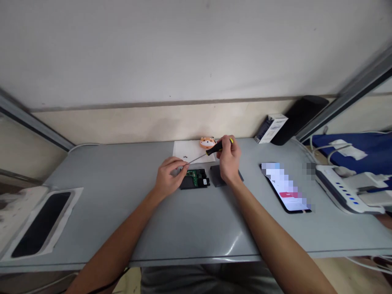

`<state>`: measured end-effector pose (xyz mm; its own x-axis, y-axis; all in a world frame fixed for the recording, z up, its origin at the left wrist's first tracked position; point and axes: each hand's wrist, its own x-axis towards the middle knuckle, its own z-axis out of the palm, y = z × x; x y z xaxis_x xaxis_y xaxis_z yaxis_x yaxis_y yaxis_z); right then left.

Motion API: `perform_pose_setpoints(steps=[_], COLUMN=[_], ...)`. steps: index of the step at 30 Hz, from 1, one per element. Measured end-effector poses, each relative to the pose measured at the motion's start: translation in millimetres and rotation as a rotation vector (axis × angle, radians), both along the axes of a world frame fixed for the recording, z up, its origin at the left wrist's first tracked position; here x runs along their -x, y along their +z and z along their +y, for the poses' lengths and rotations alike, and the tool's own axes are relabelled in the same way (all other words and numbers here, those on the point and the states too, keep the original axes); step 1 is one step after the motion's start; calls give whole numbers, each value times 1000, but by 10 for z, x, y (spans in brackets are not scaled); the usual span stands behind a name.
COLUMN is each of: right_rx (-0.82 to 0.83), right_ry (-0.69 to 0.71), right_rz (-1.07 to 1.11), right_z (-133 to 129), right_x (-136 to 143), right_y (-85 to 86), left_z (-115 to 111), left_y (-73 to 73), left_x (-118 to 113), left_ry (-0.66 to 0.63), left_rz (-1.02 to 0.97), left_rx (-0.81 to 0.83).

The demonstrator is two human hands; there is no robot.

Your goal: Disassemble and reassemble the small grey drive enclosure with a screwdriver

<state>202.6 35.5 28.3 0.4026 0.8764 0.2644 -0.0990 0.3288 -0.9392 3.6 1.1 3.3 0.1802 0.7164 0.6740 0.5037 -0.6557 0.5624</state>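
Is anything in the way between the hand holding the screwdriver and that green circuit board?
Partly: the left hand, at the tip of the screwdriver, overlaps the left end of the circuit board. The grey plate lies beside the board, partly hidden by the right hand; nothing else visible intervenes.

right hand (229, 158) gripping a screwdriver (213, 149), left hand (169, 176) at its tip (191, 162), green circuit board (192, 179) nearby, gray table (101, 200)
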Motion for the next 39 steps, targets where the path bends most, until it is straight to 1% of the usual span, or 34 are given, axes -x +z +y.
perform_pose_setpoints(steps=[5,8,13,16,23,30,39], right_rx=[8,7,21,32,21,51,23], right_ry=[-57,-56,-39,-46,-78,-93,-122], right_rz=[18,18,20,22,42,-1,30], right_z=[-8,-6,-10,-26,-53,-94,-63], right_x=[-15,-15,-5,-4,-5,48,-29], right_y=[44,38,12,28,47,71,119], left_z=[-20,-19,-17,-18,-20,-16,11], left_y=[26,29,16,20,38,46,32], left_x=[-7,5,21,27,52,65,70], left_ry=[-4,-17,-13,-3,-27,-43,-51], left_rz=[-3,-20,-12,-20,-11,5,11], left_rx=[-11,-33,-16,-7,10,-51,-74])
